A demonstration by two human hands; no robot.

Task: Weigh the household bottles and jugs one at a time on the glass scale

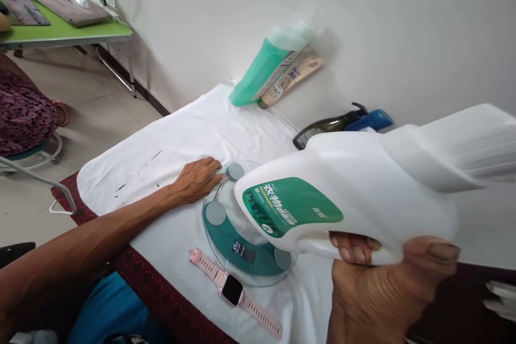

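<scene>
My right hand is wrapped round the handle of a big white detergent bottle with a green label. The bottle's base is over a round glass scale; whether it touches is unclear. My left hand lies on the white cloth with its fingers stretched out, the tips at the scale's left rim. A pink-strapped smartwatch lies in front of the scale, its dark screen facing up.
By the wall stand a green liquid bottle and a beige tube. A dark pump bottle and a blue bottle are behind the detergent. At far left, a person's patterned clothing shows beside a green table.
</scene>
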